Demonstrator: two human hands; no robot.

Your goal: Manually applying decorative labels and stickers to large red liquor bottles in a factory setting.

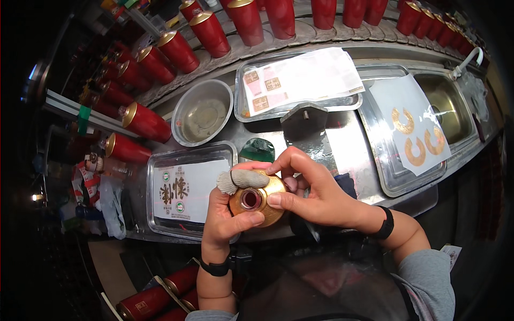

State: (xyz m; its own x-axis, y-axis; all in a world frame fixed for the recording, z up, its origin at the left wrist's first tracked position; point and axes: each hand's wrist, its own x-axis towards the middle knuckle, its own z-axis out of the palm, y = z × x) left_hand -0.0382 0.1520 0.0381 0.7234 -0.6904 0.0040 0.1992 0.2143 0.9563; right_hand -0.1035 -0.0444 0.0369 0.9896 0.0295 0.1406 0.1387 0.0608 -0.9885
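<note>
A bottle (274, 186) with a gold shoulder and a dark red open neck is held in front of my body, its mouth tilted up toward me. Most of its body is hidden by my hands. My left hand (222, 216) is closed around its left side, thumb below the neck. A grey knit finger cover (250, 178) is on one of that hand's fingers, which lies across the gold shoulder. From the right, my right hand (324, 199) grips the shoulder's edge, with its thumb on top and index finger bent above.
Three gold C-shaped labels (405, 121) lie on a white sheet over a right-hand tray (399, 187). Printed sheets (310, 75) fill the back tray; another printed sheet (201, 190) lies left. A metal bowl (182, 123), a sink (447, 107) and a curved conveyor of red bottles (211, 37) surround the worktop.
</note>
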